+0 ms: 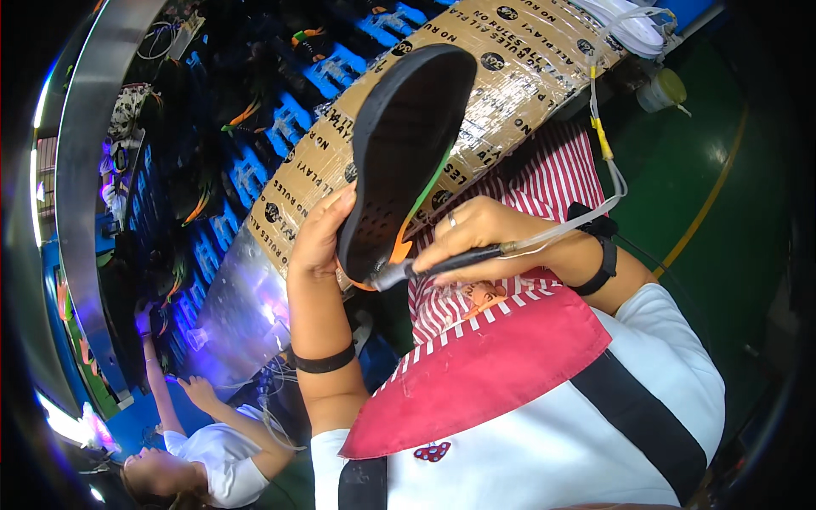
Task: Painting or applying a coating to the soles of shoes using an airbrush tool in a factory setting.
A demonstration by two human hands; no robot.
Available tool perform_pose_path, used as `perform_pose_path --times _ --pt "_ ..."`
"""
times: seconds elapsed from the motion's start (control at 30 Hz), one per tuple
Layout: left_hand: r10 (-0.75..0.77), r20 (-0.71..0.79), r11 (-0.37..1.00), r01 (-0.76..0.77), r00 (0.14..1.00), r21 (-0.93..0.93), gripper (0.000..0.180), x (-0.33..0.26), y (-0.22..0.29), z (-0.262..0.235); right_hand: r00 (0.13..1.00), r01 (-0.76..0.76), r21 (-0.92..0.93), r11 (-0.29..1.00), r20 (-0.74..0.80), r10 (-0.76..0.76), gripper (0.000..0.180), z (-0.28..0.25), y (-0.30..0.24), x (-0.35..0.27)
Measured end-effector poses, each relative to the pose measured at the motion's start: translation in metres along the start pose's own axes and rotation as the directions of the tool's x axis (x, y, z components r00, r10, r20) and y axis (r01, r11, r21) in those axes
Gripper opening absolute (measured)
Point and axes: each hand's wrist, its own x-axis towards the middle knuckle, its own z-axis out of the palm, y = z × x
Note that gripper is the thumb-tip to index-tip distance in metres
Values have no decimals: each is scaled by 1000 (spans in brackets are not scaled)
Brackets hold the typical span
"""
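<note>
My left hand grips a black shoe sole at its heel end and holds it up at a tilt. The sole has a green and orange side edge and small holes toward the heel. My right hand is closed around the dark handle of a glue brush. The brush's pale bristles meet the heel rim of the sole, just beside the orange part. From the brush handle, a clear tube runs over my right wrist and up.
A bench wrapped in printed brown paper and clear film lies beneath the sole. Beyond it, a line of blue racks carries dark shoe parts. A co-worker reaches toward the line at lower left. A yellow-lidded container stands at right, near white pieces.
</note>
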Motion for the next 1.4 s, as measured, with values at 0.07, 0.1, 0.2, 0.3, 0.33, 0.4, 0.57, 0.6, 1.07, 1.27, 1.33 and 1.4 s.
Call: perform_pose_path --times 0.07,0.1,0.2,0.3,0.33,0.4,0.57,0.6,1.07,1.27,1.33,1.4 --pt "-87 16 996 87 996 18 41 4 2 7 993 7 -78 997 -118 -16 23 5 2 2" --pt "-86 15 996 86 996 16 41 6 5 11 993 7 -77 997 -115 -15 23 9 5 2" --pt "-192 42 964 180 981 198 39 9 10 14 994 80 -284 955 -49 -98 24 17 8 0" --pt "-203 62 955 183 977 234 38 8 10 12 996 47 -237 970 81 -29 23 7 5 -3" --pt "-202 61 955 183 978 233 38 7 11 11 996 77 -157 984 59 -69 21 4 6 -4" --pt "-201 47 951 183 978 250 38 6 12 10 998 43 -110 993 40 -39 21 2 1 -1" --pt "-249 83 933 216 965 288 36 11 17 15 999 47 -269 962 12 -45 16 11 10 -1" --pt "-267 91 921 226 959 319 36 11 18 15 993 116 -319 941 10 -119 16 13 11 -2" --pt "-95 -245 994 80 965 -69 41 10 -10 -11 999 18 -120 993 -41 -23 20 -10 6 -11" --pt "556 -276 647 -617 784 -448 50 0 -17 -8 903 -152 79 985 -395 171 20 -18 -1 -12" --pt "487 -199 656 -507 850 -560 51 -9 -18 -8 858 -155 212 965 -456 238 21 -20 -1 -14" --pt "486 -222 856 -511 845 -74 57 -14 -51 -47 820 -176 342 923 -468 329 22 -20 -7 -13"
